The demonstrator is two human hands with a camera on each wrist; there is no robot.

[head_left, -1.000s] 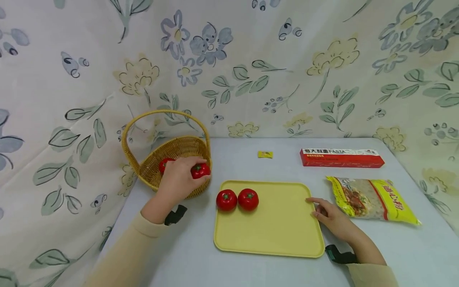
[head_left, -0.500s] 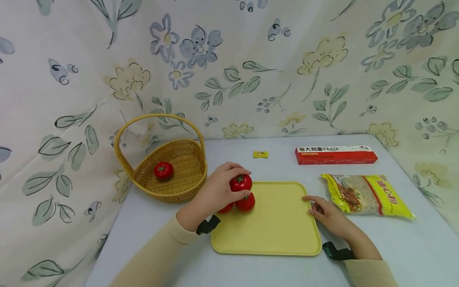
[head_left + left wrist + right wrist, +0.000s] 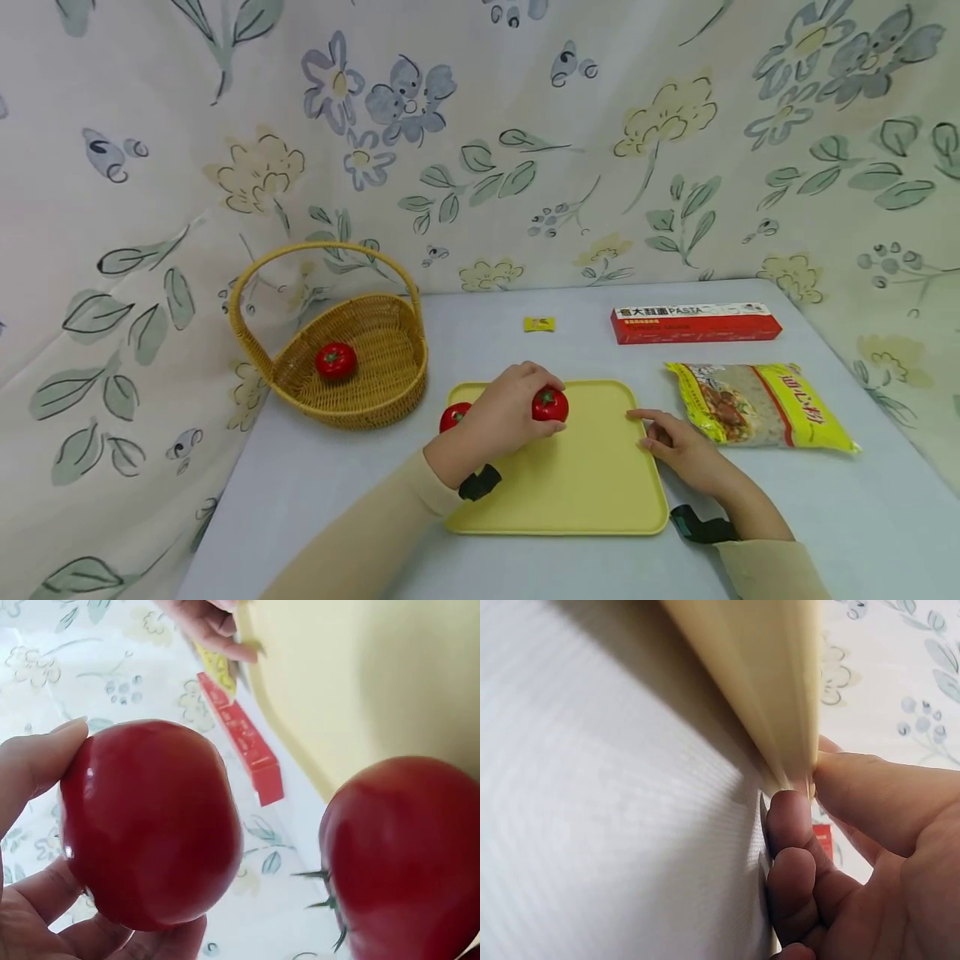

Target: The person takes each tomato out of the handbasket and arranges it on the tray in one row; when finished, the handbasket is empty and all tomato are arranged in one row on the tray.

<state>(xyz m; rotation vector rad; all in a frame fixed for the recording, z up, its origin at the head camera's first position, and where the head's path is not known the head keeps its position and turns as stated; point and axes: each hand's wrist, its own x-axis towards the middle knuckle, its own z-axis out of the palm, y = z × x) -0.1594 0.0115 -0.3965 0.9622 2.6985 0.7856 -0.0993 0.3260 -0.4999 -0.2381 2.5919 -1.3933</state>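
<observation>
My left hand [image 3: 504, 417] grips a red tomato [image 3: 551, 405] over the left half of the yellow tray [image 3: 592, 479]. In the left wrist view the thumb and fingers curl round this held tomato [image 3: 150, 825], with another tomato [image 3: 405, 855] beside it above the tray surface. Behind the left hand in the head view, one tomato [image 3: 453, 415] on the tray shows in part; a second one there is hidden. At the tray's right edge, my right hand [image 3: 686, 454] holds the rim [image 3: 799, 712] between thumb and fingers.
A wicker basket [image 3: 386, 354] with a tall handle stands at the left, one tomato [image 3: 335, 361] inside. Behind the tray lie a small yellow packet [image 3: 539, 323] and a red pasta box [image 3: 697, 325]. A yellow noodle bag [image 3: 761, 407] lies to the right, near the right hand.
The left hand has lifted a tomato out of the basket and carried it right, over the tray. One tomato stays in the basket. The right hand keeps its place; the view has shifted slightly.
</observation>
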